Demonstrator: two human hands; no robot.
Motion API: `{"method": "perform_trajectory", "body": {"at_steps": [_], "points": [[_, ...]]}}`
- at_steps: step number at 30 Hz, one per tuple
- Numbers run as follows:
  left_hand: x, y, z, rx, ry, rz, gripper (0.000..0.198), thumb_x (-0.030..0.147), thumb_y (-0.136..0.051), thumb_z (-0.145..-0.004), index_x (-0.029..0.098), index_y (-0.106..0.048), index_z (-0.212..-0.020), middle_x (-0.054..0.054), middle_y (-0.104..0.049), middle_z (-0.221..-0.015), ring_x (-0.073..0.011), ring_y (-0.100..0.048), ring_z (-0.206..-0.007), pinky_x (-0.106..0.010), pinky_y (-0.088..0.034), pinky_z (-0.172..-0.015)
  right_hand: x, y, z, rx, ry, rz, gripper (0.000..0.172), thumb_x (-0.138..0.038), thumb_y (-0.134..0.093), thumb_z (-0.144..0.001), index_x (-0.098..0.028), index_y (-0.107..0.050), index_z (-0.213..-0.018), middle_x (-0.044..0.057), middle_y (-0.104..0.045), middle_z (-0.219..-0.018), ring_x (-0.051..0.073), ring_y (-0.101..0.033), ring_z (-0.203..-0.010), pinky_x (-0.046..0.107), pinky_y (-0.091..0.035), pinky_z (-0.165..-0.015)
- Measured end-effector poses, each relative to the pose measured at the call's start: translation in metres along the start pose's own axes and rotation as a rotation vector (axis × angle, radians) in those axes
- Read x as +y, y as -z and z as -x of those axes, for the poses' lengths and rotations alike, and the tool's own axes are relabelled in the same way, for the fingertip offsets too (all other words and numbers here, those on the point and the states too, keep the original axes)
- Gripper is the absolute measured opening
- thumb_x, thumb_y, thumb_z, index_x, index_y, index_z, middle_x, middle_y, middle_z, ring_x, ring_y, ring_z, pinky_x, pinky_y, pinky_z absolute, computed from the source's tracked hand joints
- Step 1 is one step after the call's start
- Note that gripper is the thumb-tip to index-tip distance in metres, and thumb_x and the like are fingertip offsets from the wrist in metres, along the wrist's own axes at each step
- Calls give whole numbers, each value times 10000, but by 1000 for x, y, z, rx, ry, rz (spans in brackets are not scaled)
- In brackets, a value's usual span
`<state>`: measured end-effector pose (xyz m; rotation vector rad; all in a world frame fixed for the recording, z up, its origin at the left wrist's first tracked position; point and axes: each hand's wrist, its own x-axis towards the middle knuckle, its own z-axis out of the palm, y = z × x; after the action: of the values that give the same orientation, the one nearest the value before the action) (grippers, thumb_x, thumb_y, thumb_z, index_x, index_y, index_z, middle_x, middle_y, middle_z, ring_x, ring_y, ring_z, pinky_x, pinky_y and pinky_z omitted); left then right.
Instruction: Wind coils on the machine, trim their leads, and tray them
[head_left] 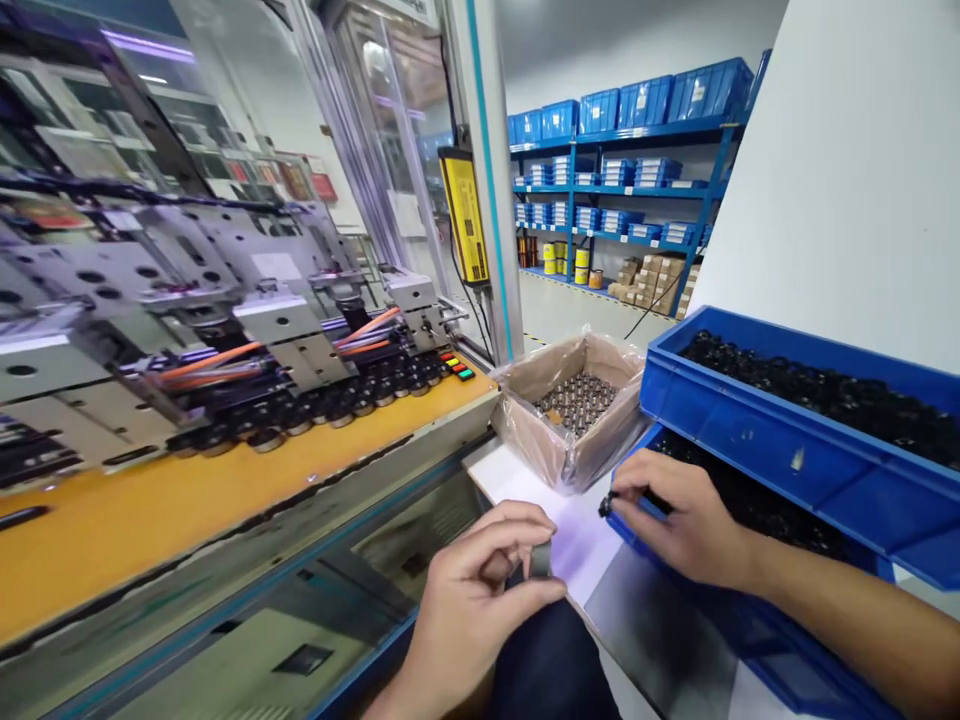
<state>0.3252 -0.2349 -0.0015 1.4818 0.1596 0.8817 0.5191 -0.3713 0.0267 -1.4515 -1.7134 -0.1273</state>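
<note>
Between thumb and fingers, my left hand point(487, 590) pinches a small grey metal ring point(540, 560), held above my lap. My right hand point(679, 510) is closed at its fingertips on a small black part point(606, 504), whose exact kind is too small to make out. That hand is over the near edge of the lower blue bin point(765, 515), which holds many black parts. Just left of it stands a plastic-lined cardboard box point(525, 435) with rows of small metal pieces inside. The two hands are apart.
An upper blue bin point(757, 420) full of black parts sits over the lower one. At left, a machine point(292, 340) stands behind a yellow-orange ledge point(360, 445) with a row of round black-and-metal parts point(337, 405). Blue shelves point(622, 185) stand at the back.
</note>
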Motion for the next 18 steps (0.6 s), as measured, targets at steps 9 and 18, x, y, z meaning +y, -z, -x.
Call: {"method": "perform_trajectory", "body": {"at_steps": [9, 18], "points": [[-5, -7, 27, 36, 13, -106, 405, 83, -877, -599, 301, -811, -934, -33, -795, -890, -125, -709, -726, -150, -562, -681, -29, -21, 20, 1, 116, -178, 96, -100, -599, -916, -142, -616, -1001, 82, -668, -855, 142, -632, -761, 243, -549, -671], [-6, -15, 27, 4, 152, 12, 262, 31, -831, -619, 223, -802, -794, -79, -799, -1000, -117, -714, -643, -159, -572, -596, -27, -20, 18, -49, 122, -206, 75, -114, -582, -933, -140, -621, -991, 103, -629, -922, 153, -618, -843, 276, -563, -740]]}}
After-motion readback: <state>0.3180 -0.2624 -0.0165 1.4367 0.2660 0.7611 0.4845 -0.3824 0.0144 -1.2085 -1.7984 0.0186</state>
